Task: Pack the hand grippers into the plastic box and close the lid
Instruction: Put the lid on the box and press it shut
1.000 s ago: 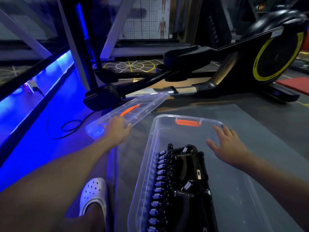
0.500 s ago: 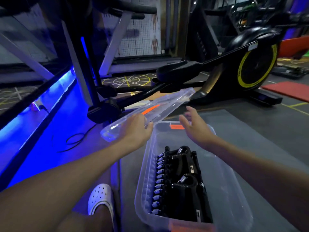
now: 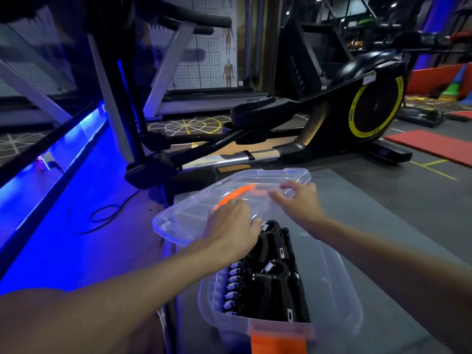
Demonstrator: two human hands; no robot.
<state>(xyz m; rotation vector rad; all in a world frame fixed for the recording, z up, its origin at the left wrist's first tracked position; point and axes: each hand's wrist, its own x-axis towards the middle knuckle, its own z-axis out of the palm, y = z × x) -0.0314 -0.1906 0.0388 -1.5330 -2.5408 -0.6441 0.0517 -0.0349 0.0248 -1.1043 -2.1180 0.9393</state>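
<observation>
Grey gym floor matting (image 3: 383,213) carries the clear plastic box (image 3: 334,290), with an elliptical trainer (image 3: 357,111) behind it at about 1 o'clock. Black hand grippers (image 3: 270,284) lie packed inside, toward the box's 9 o'clock wall. The left hand (image 3: 229,227) and right hand (image 3: 300,203) both have fingers clasped on the clear lid (image 3: 189,213), held tilted over the box's 12 o'clock end.

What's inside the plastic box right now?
Black hand grippers with metal springs fill the left side of the plastic box; its right side looks bare. The lid, gripped by the left hand and right hand, covers the far end, so its contents are unclear.
</observation>
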